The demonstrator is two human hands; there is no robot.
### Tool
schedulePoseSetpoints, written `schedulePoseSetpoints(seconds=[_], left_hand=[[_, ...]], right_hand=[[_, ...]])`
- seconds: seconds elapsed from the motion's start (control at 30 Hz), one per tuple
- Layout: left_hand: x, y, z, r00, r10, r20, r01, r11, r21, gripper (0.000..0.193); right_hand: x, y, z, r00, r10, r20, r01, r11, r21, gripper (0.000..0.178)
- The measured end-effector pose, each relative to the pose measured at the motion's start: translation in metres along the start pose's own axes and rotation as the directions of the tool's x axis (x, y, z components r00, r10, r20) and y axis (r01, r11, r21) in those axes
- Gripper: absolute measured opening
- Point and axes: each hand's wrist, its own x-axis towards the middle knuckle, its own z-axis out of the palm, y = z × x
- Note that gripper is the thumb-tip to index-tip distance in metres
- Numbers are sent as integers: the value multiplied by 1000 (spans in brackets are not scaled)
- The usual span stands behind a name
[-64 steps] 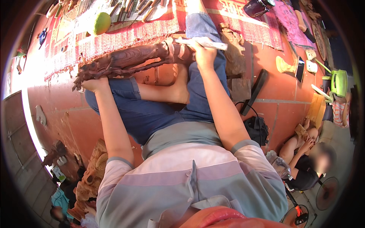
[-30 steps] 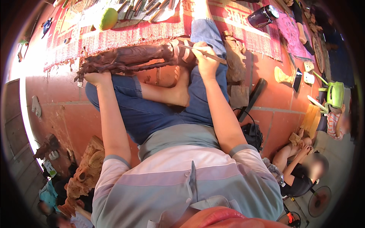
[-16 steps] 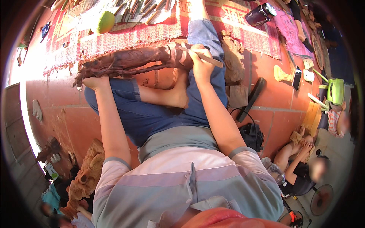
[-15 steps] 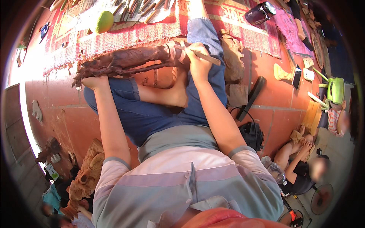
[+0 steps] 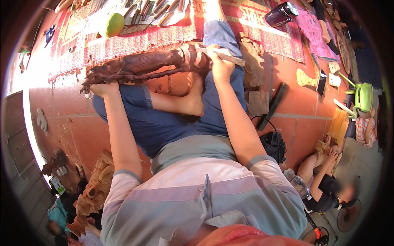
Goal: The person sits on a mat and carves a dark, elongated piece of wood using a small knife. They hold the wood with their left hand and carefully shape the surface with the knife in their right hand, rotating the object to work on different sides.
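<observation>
A long reddish-brown wood carving (image 5: 152,62) lies across my bent legs, with smooth flowing folds along its body and a ragged, branching left end. My left hand (image 5: 104,89) grips that left end from below; its fingers are mostly hidden under the wood. Near the right end, my right hand (image 5: 222,69) is closed around a carving chisel with a pale wooden handle (image 5: 236,60). The handle's butt sticks out to the right, and the front of the tool points left over the carving. Whether its edge touches the wood I cannot tell.
Ahead lies a red patterned mat (image 5: 164,39) with several carving tools (image 5: 158,9), a green round fruit (image 5: 112,25) and a dark flask (image 5: 281,14). Right of my leg are a carved wood piece (image 5: 251,55) and a dark bar (image 5: 273,106). Another person (image 5: 324,180) sits at the lower right.
My right hand has moved a little to the right and down with the chisel, whose handle now lies flatter. My left hand keeps its hold on the carving.
</observation>
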Motion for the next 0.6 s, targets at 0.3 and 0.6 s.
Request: schedulePoseSetpoints(seconds=[0.3, 0.6], left_hand=[[-5, 0, 4, 999, 11, 51, -12, 1000, 14, 31], [-8, 3, 7, 998, -18, 62, 15, 999, 44, 32]], right_hand=[[2, -2, 7, 997, -77, 11, 77, 997, 22, 8], [5, 6, 5, 997, -80, 21, 80, 996, -41, 9]])
